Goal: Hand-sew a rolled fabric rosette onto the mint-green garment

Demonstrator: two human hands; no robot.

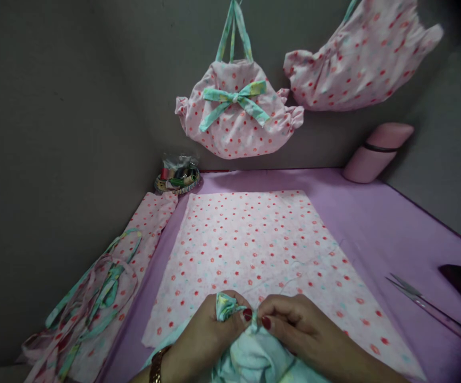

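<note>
My left hand (206, 332) and my right hand (298, 324) meet at the near edge of the table, thumbs almost touching. Both are closed in a pinch on a bunched piece of pale mint-green fabric (250, 356) that gathers between them. The hands rest over the near edge of a flat sheet of pink fabric with red dots (258, 244), spread on the purple table cover (374, 223). A thin thread runs from the hands across the dotted sheet. A watch band shows on my left wrist.
Scissors (425, 303) lie at the right. A pink cylinder case (376, 151) leans at the back. A small basket of thread spools (177, 178) sits back left. Dotted fabric and green straps (102, 287) pile at left. A finished bag with bow (236, 109) hangs on the wall beside another dotted bag (358, 58).
</note>
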